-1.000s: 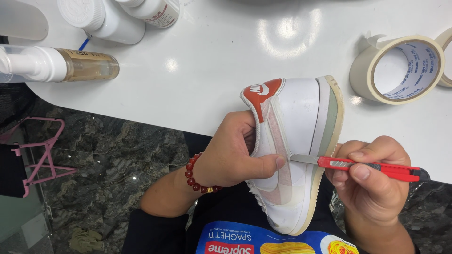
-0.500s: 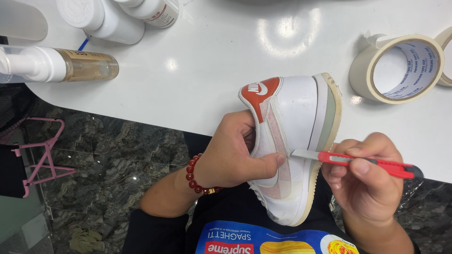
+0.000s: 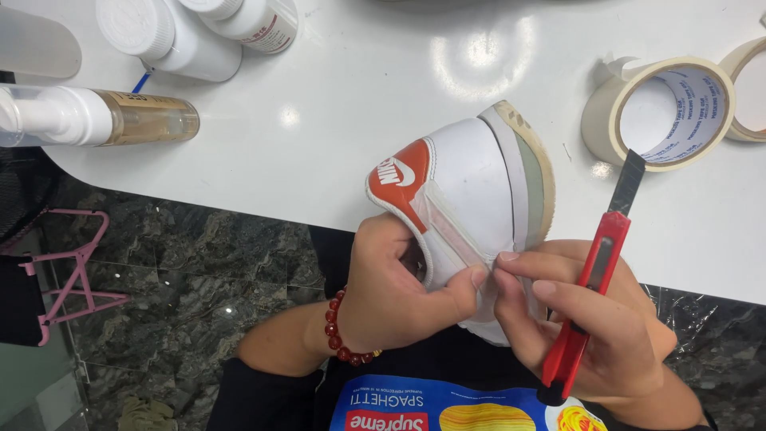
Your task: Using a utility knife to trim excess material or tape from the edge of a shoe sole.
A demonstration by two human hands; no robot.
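the left hand (image 3: 399, 295) grips the shoe (image 3: 471, 199) at its heel, over the table (image 3: 319, 120) edge. the right hand (image 3: 590, 319) holds the knife (image 3: 594, 279), blade pointing away, while its fingertips (image 3: 511, 259) pinch tape on the side panel beside the left thumb. masking looks partly laid; pressing and trimming seem left.

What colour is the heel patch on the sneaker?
Orange-red heel patch on the white sneaker, seen in the head view.

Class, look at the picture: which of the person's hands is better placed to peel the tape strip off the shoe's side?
Probably the right hand: its fingertips already pinch at the tape, though it also carries the red knife. The left hand grips the shoe.
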